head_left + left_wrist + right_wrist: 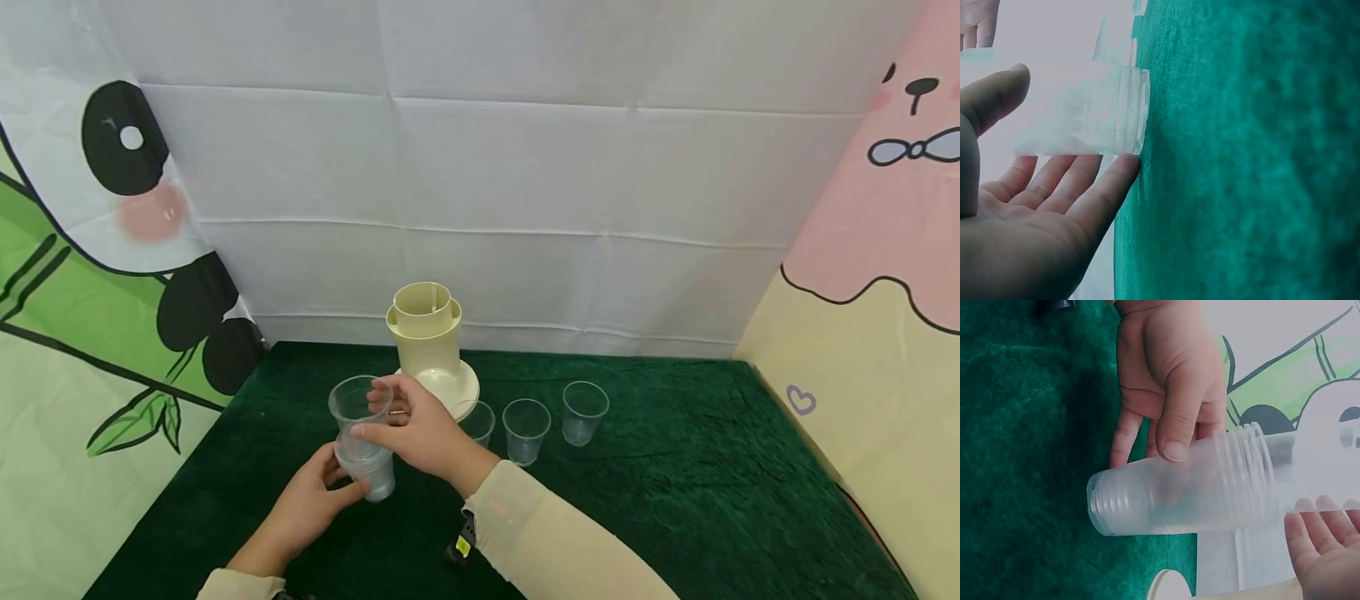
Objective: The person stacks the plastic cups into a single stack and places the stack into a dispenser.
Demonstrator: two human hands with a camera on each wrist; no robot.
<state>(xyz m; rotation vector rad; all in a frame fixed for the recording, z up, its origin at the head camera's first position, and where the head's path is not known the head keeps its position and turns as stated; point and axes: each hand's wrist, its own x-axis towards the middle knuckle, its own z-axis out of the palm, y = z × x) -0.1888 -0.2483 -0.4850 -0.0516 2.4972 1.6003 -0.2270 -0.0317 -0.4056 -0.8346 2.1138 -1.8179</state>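
Observation:
My left hand [307, 504] holds a tilted stack of nested clear plastic cups [377, 479] low on its side, thumb on the near side and fingers behind. In the right wrist view several rims show at the open end of the stack [1179, 487]. Partly drawn up out of that end is another clear plastic cup [358, 398], which my right hand [431, 433] holds between thumb and fingers. The left wrist view has the ribbed base of the stack [1129, 109] beside my left fingertips [1125, 164].
Three clear plastic cups stand in a row to the right: a near one [480, 423] partly behind my right hand, a middle cup [527, 425] and a far cup [585, 408]. Behind the hands rises a cream tubular stand [431, 354] on a round base. Dark green cloth [675, 450] covers the table.

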